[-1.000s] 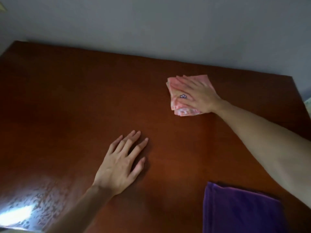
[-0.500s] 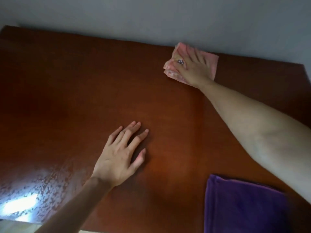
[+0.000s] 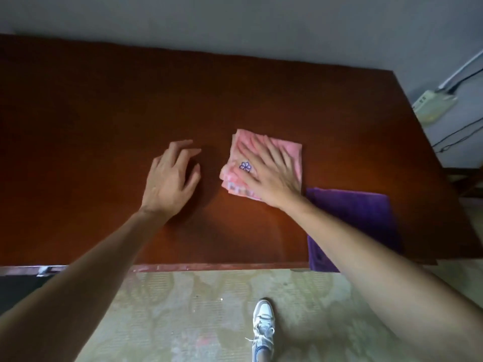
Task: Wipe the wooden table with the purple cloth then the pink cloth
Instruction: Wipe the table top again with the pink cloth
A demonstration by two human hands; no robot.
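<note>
The wooden bench (image 3: 104, 105) lay broad and dark under me. The purple cloth (image 3: 366, 218) sat folded at its near right edge, one corner hanging over. Just beside it lay the folded pink cloth (image 3: 285, 150), flattened under my right hand (image 3: 269, 178), fingers straight and spread. My left hand (image 3: 170, 176) rested on bare wood, fingers loosely curved, holding nothing. I judged a careless rightward stroke could knock the purple cloth off.
</note>
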